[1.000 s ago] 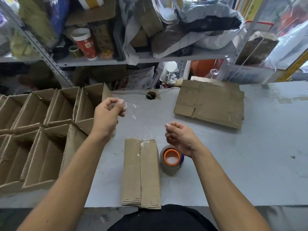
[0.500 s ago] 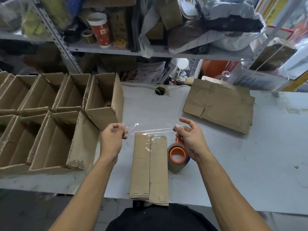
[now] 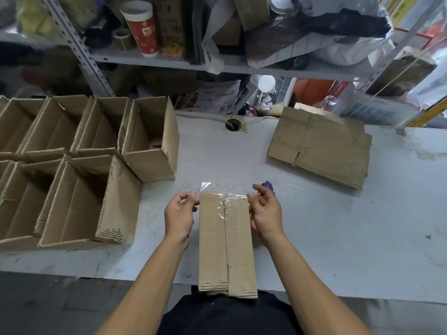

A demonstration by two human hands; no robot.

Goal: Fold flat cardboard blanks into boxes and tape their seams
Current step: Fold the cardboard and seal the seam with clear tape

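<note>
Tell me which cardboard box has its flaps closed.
The box between the two hands, with clear tape across its far end; the boxes at left all stand open.

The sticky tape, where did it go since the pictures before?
Both hands came down toward the box. The left hand and right hand were holding the clear tape strip stretched in the air; now it lies across the far end of the folded box, each hand still pinching an end. The box stayed put on the table, and so did the flat blanks and the finished boxes.
</note>
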